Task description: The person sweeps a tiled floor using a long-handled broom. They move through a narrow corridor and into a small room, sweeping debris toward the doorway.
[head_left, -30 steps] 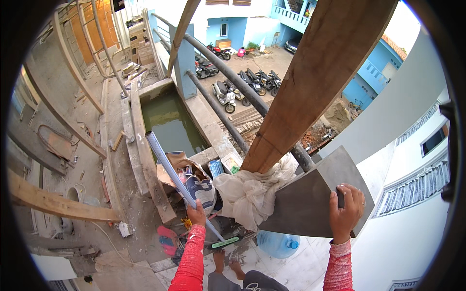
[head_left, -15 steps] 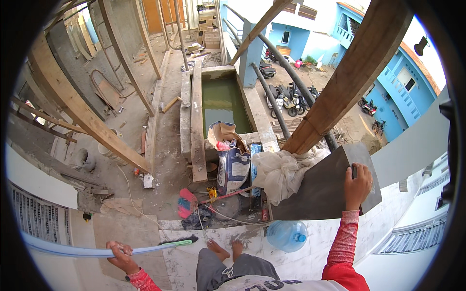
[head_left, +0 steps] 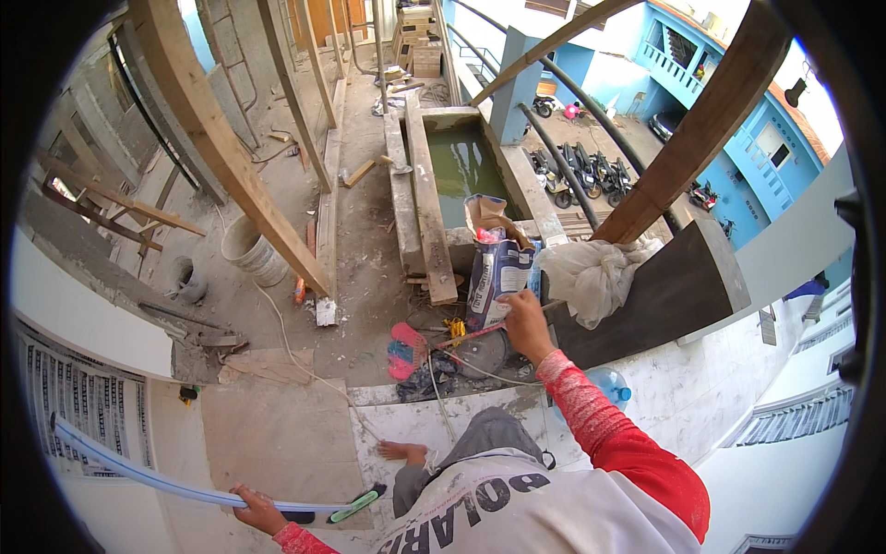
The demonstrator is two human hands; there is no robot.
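Note:
My left hand (head_left: 258,512) is closed round the pale blue handle of a broom (head_left: 157,469). Its green head and dark bristles are low in the picture, beside my leg. My right hand (head_left: 528,332) reaches forward with curled fingers, just in front of an open blue-and-white paper sack (head_left: 498,277). Whatever its fingers hold, if anything, is hidden. Beneath that hand a thin reddish stick runs towards a pink-and-blue flat thing (head_left: 406,351). A crumpled translucent plastic sheet (head_left: 595,277) lies right of the sack, beside a dark panel (head_left: 655,300).
A clear blue water jug (head_left: 609,386) stands partly behind my right arm. Beyond the sack is a concrete tank (head_left: 544,212) of greenish water with a plank along it. Wooden props (head_left: 231,157) slant on the left, near a white bucket (head_left: 254,251). A cord crosses the floor.
My right hand has left the dark panel and moved left to the front of the sack. The broom has dropped lower with my left hand. My view has shifted and my body leans forward.

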